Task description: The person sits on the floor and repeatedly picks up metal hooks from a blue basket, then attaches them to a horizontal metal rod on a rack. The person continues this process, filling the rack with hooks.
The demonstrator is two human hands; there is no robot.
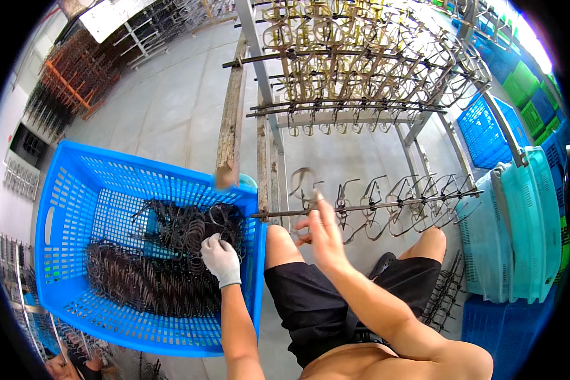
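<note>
My left hand (221,258), in a white glove, is down in the blue plastic basket (152,347). Its fingers are curled onto a dark pile of eyeglass frames (158,278), closed on one of them, though the fingertips are partly hidden. My bare right hand (326,234) is raised at the left part of a thin horizontal rod (392,203). Its fingers are apart, the index fingertip close to a slightly blurred eyeglass frame (303,183) at the rod. To the right, several dark eyeglass frames (400,193) hang in a row from clips on this rod.
Above the rod stands a metal rack (266,76) with rows of hanging eyeglass frames (354,57). A worn wooden bar (233,120) runs beside the basket. Stacked turquoise crates (531,228) are at right. Orange racks (76,79) stand far left.
</note>
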